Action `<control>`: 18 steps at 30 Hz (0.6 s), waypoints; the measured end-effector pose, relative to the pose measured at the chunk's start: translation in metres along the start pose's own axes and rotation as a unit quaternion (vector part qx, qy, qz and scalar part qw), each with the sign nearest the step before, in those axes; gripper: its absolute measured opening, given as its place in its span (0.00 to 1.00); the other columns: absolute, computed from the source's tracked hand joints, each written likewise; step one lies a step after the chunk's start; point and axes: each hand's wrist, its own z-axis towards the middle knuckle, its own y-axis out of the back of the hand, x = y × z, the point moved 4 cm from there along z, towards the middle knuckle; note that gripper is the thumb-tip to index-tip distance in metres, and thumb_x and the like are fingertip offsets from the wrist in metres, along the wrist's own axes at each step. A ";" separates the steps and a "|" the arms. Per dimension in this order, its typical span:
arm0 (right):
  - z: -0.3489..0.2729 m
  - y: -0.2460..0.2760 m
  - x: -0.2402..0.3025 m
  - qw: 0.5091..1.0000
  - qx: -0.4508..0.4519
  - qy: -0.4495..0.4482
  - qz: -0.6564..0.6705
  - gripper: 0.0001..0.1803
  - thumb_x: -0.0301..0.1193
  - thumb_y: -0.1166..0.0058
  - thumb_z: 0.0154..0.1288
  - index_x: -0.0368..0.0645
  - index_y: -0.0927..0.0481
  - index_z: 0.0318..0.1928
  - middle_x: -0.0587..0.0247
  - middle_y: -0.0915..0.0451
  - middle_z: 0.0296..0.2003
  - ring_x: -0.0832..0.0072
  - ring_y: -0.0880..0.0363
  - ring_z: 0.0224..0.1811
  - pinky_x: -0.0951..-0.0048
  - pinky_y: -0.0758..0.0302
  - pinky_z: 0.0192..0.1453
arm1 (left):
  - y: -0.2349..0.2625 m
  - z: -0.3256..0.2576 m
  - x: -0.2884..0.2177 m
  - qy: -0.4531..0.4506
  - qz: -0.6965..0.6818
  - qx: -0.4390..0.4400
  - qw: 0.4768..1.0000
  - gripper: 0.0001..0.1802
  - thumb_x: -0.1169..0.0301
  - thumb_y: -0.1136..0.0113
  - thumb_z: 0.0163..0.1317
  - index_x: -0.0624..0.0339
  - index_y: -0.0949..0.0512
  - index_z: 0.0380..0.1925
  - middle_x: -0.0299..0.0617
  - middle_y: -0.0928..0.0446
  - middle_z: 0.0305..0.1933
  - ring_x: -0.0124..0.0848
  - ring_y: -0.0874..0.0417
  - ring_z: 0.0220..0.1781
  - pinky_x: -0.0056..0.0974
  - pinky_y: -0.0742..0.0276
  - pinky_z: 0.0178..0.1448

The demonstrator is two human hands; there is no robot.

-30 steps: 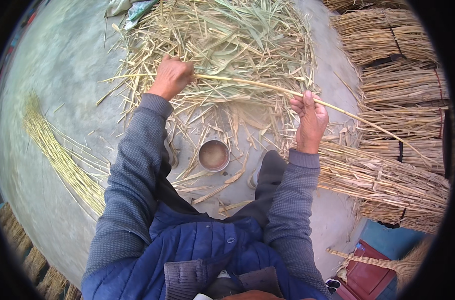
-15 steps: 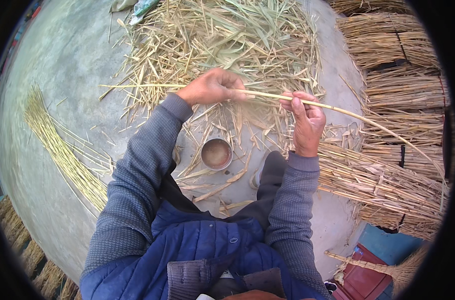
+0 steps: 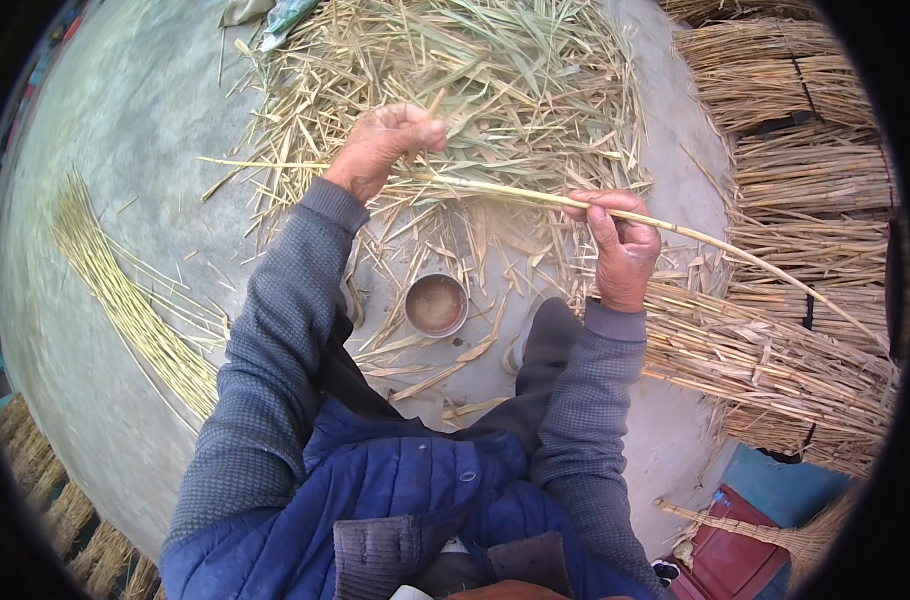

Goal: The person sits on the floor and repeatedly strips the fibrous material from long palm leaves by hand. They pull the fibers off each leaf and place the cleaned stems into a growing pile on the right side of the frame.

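One stalk [image 3: 515,190] crosses before me at the heap's [image 3: 495,80] near side, pinched between thumb and fingers of my right hand [image 3: 625,250]; my left hand [image 3: 383,145], beside it, pinches a short strip [image 3: 436,102]. Nearer me, a bowl [image 3: 437,335].

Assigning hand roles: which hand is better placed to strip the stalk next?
Left hand, probably: it's near the stalk, apparently pinching just a tan scrap, while the right hand grips the stalk.

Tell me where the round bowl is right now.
In the head view, the round bowl sits just left of centre on the grey floor, between the leaf pile and the person's blue vest.
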 end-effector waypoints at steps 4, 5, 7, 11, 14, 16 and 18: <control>-0.003 0.011 -0.001 0.999 -0.029 -0.018 0.002 0.07 0.25 0.41 0.72 0.36 0.22 0.46 0.48 0.15 0.44 0.64 0.12 0.43 0.66 0.13 0.51 | 0.034 0.007 -0.014 -0.071 -0.013 -0.038 0.997 0.13 0.64 0.28 0.64 0.60 0.19 0.40 0.38 0.14 0.34 0.22 0.18 0.34 0.26 0.30 0.37; -0.003 0.011 -0.003 0.999 -0.028 -0.020 -0.007 0.08 0.25 0.41 0.72 0.35 0.22 0.47 0.48 0.15 0.44 0.64 0.12 0.43 0.66 0.13 0.51 | 0.042 0.010 -0.015 -0.067 -0.045 -0.060 0.995 0.11 0.64 0.28 0.64 0.59 0.18 0.38 0.37 0.15 0.33 0.22 0.19 0.33 0.25 0.31 0.36; -0.005 0.011 -0.006 0.998 -0.040 -0.041 -0.009 0.09 0.26 0.40 0.72 0.35 0.22 0.48 0.47 0.15 0.44 0.64 0.12 0.43 0.66 0.13 0.51 | 0.049 0.009 -0.018 -0.116 0.048 -0.103 0.987 0.11 0.63 0.29 0.65 0.58 0.18 0.35 0.36 0.16 0.31 0.22 0.23 0.30 0.25 0.33 0.35; 0.000 0.010 -0.014 0.995 -0.071 -0.072 -0.005 0.11 0.27 0.41 0.74 0.33 0.22 0.50 0.47 0.14 0.44 0.66 0.12 0.42 0.69 0.14 0.50 | 0.026 0.000 -0.029 -0.200 0.711 -0.182 0.649 0.20 0.54 0.32 0.64 0.61 0.18 0.41 0.44 0.15 0.38 0.42 0.19 0.47 0.44 0.29 0.47; 0.005 0.000 -0.025 0.993 -0.084 -0.086 0.002 0.12 0.28 0.43 0.75 0.32 0.23 0.52 0.48 0.14 0.44 0.67 0.11 0.42 0.70 0.14 0.49 | -0.015 -0.012 -0.036 -0.352 0.615 -0.097 0.699 0.20 0.53 0.32 0.63 0.59 0.17 0.42 0.44 0.16 0.44 0.42 0.20 0.54 0.44 0.29 0.56; 0.008 -0.012 -0.037 0.991 -0.085 -0.100 0.007 0.13 0.28 0.42 0.75 0.32 0.23 0.52 0.49 0.14 0.43 0.68 0.11 0.42 0.71 0.14 0.48 | -0.046 -0.017 -0.030 -0.373 0.501 0.034 0.780 0.19 0.53 0.32 0.63 0.58 0.16 0.42 0.43 0.16 0.46 0.41 0.20 0.53 0.44 0.28 0.59; 0.010 -0.022 -0.049 0.990 -0.082 -0.108 0.026 0.13 0.30 0.40 0.74 0.33 0.22 0.52 0.52 0.14 0.42 0.70 0.11 0.41 0.73 0.14 0.45 | -0.067 -0.019 -0.020 -0.407 0.514 0.058 0.753 0.15 0.58 0.30 0.61 0.56 0.16 0.39 0.39 0.16 0.39 0.38 0.18 0.48 0.43 0.28 0.54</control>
